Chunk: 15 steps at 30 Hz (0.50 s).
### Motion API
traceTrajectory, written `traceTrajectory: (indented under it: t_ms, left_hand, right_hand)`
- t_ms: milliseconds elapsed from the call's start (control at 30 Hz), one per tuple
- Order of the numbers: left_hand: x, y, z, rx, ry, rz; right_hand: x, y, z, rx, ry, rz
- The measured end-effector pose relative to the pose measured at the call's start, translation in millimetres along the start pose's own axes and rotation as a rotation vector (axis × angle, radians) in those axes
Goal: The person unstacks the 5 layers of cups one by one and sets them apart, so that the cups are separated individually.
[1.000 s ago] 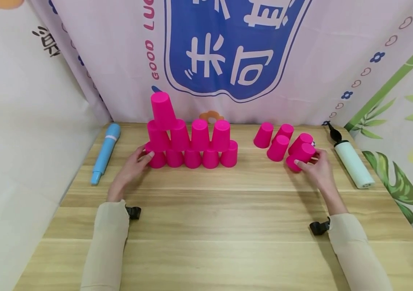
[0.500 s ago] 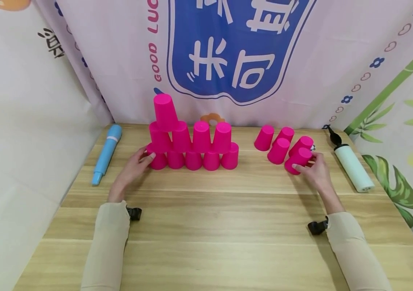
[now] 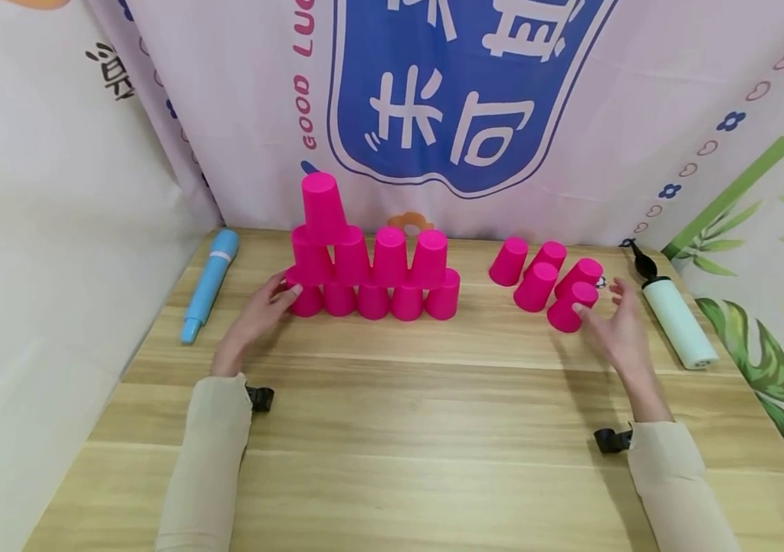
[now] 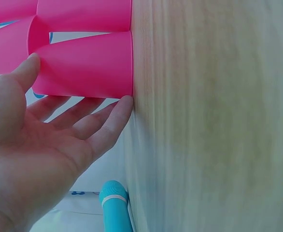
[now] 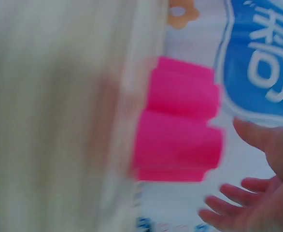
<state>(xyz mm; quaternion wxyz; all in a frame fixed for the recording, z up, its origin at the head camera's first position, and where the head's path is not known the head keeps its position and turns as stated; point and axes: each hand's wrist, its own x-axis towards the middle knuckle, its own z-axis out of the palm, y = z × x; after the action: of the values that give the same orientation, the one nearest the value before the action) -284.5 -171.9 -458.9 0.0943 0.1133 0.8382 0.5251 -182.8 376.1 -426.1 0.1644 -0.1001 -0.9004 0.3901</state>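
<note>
A wall of pink upside-down cups stands on the wooden table (image 3: 392,460): a bottom row, a second row above it, and one top cup (image 3: 324,208) at the left. My left hand (image 3: 257,318) rests against the left-end bottom cup (image 4: 86,67), its fingers extended along the side and the thumb near its upper edge. To the right, several more upside-down pink cups stand in a loose group. My right hand (image 3: 618,333) is beside the nearest of these, a front cup (image 3: 572,308), fingers spread. The right wrist view is blurred and shows a gap between hand and cups.
A light-blue microphone-shaped object (image 3: 211,285) lies at the table's left. On the right side is a pale-green hand pump (image 3: 677,322) with a black nozzle. A printed cloth (image 3: 247,115) hangs behind the table's back edge.
My right hand has let go of the front right cup, which stands upside down on the table, and has drawn back to the right. My left hand stays by its cup.
</note>
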Motion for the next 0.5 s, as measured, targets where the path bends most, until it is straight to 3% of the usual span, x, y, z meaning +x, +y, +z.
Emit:
traceTrajectory:
  t_ms: [133,233,400,500]
  left_hand:
    - [1.0,5.6,-0.3,0.004,-0.006,-0.001]
    - [-2.1,14.9,-1.0,-0.019,-0.018,-0.015]
    - [-11.7,35.6,-0.1,-0.043,-0.027,-0.035]
    - [-15.9,40.0,1.0,-0.027,-0.03,-0.039]
  right_hand:
    - [-5.8,-38.0,3.6,-0.007,0.165,-0.158]
    - [-4.6,-72.1,18.1,0.057,0.212,-0.297]
    - [7.0,-132.3,51.2,0.24,0.112,-0.434]
    - [14.9,-176.3,68.5,0.344,-0.01,-0.454]
